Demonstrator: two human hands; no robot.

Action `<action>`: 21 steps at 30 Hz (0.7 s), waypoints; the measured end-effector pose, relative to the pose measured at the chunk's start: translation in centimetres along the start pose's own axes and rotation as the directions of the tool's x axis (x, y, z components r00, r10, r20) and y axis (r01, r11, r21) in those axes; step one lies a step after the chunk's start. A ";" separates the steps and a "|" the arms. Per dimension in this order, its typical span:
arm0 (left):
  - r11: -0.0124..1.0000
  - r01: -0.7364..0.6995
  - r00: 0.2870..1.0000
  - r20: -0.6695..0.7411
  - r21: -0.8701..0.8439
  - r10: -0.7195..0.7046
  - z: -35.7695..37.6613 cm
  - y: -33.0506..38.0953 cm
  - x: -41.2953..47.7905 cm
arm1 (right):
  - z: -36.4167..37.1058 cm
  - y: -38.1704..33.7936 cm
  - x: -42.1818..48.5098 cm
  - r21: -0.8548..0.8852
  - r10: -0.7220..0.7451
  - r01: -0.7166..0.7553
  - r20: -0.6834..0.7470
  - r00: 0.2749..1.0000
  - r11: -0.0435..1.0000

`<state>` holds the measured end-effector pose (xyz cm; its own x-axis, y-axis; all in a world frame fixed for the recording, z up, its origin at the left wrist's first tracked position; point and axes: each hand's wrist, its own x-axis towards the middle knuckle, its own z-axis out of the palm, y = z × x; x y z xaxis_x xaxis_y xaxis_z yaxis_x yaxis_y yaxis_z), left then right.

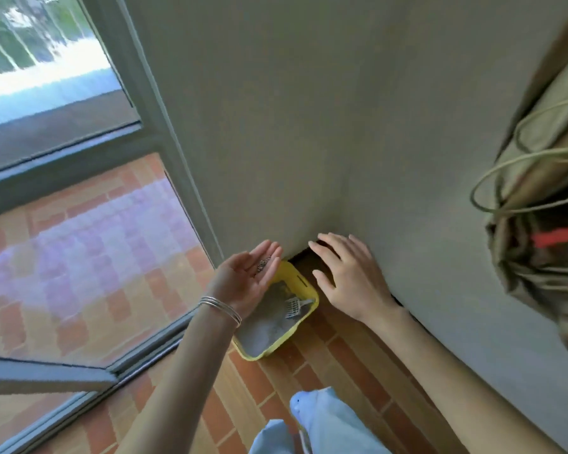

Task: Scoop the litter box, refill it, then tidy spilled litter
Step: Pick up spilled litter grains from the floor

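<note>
Brick floor (309, 371) is carrying the yellow litter box (305, 285); above its rim the left hand (246, 273) is cupping loose litter (263, 265), palm up, right hand (348, 276) hovering spread, empty, beside it. Best tipping slowly, low over it.

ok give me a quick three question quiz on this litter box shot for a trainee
1. True or false: the scoop lies inside the box.
2. What rests on the palm of the left hand? A) nothing B) a few litter grains C) the scoop
3. What does the right hand hold?
Key: 1 true; 2 B; 3 nothing, its fingers are spread open.
</note>
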<state>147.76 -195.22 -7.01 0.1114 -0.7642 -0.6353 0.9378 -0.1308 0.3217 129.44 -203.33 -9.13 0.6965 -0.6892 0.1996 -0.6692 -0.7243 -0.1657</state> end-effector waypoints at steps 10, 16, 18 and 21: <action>0.922 0.274 0.940 0.126 0.275 -0.317 8.8 -5.4 -2.3 | -7.0 1.3 -10.8 -0.059 0.435 -0.454 -0.203 0.878 0.889; 0.807 0.395 0.856 0.143 0.439 -0.497 11.5 -12.4 -3.8 | -10.5 2.4 -19.1 -0.111 0.593 -0.648 -0.308 0.744 0.754; 0.754 0.438 0.824 0.118 0.489 -0.554 12.2 -15.2 -4.4 | -11.5 2.8 -22.1 -0.117 0.644 -0.710 -0.337 0.686 0.695; 0.667 0.492 0.767 0.083 0.559 -0.636 13.4 -20.0 -5.8 | -12.7 3.5 -26.8 -0.133 0.705 -0.787 -0.374 0.603 0.602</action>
<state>123.94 -196.59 -0.36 -0.5385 -0.5555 -0.6335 0.4964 -0.8167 0.2942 105.13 -187.14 -2.83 -0.1489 -0.9193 0.3643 -0.9857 0.1088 -0.1285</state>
